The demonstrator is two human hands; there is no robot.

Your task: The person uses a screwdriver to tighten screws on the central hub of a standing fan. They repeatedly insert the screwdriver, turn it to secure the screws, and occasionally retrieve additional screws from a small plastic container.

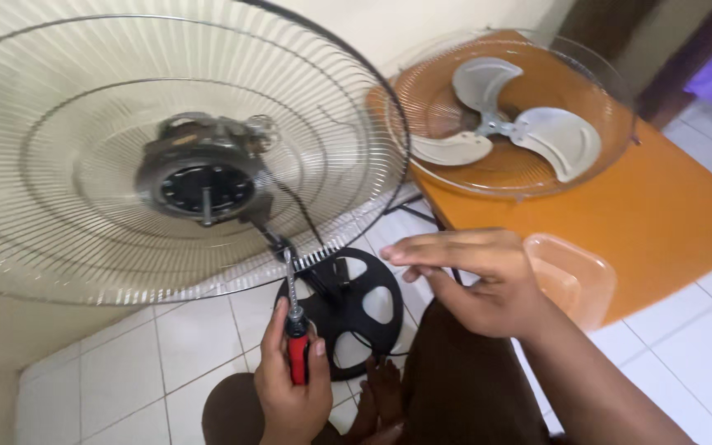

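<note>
Two hands in view. Left hand (290, 387) closed around a red-handled screwdriver (293, 317), tip up, just below the fan motor (203, 177) in the rear guard (59, 165). Right hand (475, 280) spread flat, holding nothing, right of the motor. Blade (508, 124) lies in the front guard (611, 91) on the orange desk (669, 206). Judgement: seat the tip square in the screw; steady the guard.

Fan grille (59, 206) left; blade (508, 124) in grille (611, 99) on table (669, 206) right.
</note>
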